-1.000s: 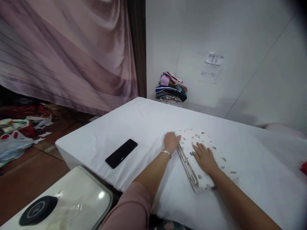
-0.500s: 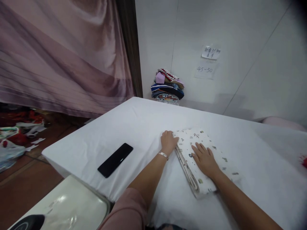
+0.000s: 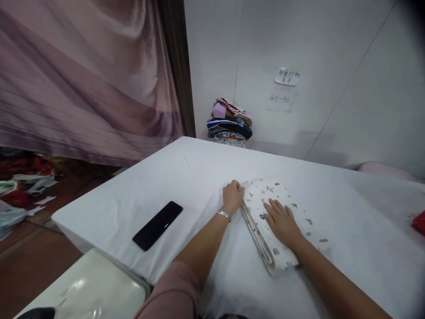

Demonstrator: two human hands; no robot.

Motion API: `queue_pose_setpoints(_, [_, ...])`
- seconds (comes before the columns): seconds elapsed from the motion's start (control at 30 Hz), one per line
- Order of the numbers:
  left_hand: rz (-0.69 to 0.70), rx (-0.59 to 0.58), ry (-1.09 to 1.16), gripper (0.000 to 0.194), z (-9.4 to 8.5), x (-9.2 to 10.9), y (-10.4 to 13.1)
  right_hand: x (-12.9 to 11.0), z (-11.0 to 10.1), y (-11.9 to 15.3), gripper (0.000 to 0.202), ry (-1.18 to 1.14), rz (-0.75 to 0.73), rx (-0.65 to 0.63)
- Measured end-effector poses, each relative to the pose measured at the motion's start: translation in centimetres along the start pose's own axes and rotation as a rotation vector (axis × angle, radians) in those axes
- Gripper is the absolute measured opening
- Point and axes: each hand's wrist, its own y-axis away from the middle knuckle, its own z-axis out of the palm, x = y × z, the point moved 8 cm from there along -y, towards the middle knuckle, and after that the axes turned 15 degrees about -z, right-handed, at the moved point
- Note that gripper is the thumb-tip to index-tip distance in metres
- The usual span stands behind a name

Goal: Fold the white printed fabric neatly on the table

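A white cloth (image 3: 255, 197) printed with small grey, green and dark figures lies folded in several layers on a white-covered table (image 3: 199, 164). At its far left corner my left hand (image 3: 232, 198) is closed, with the edge of the cloth pinched between thumb and fingers. My right hand (image 3: 282, 223) rests flat on top of the folded cloth, its fingers spread apart. Layered folds show along the cloth's left side. To the left of my left arm lies a black phone (image 3: 158, 225).
Folded fabrics form a stack (image 3: 229, 124) beyond the table's far edge, by the wall. A glossy pale surface (image 3: 89, 283) stands at the near left. Something red (image 3: 419, 222) sits at the right edge. A pink curtain (image 3: 126, 88) hangs at left.
My left hand's fingers have curled in, and the cloth's far left corner is now bunched under them. My right hand stays flat in place. The view has shifted slightly.
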Motion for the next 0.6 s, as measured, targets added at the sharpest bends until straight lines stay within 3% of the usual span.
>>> queue_pose_setpoints(0.2, [-0.156, -0.018, 0.045, 0.008, 0.4, -1.6, -1.3, 0.5, 0.1, -0.1, 0.049, -0.135, 0.01, -0.084])
queue_pose_setpoints(0.43, [-0.15, -0.006, 0.093, 0.031, 0.9, -2.3, -1.5, -0.1, -0.6, 0.1, 0.048, -0.114, 0.011, -0.046])
queue_pose_setpoints(0.53, [-0.156, -0.069, 0.109, 0.034, 1.5, -2.7, -1.6, -1.3, -1.3, 0.3, 0.051, -0.201, 0.021, -0.064])
queue_pose_setpoints(0.6, [-0.149, -0.072, 0.116, 0.035, 1.6, -2.9, -1.7, -3.3, -1.7, 0.4, 0.053, -0.293, -0.064, -0.092])
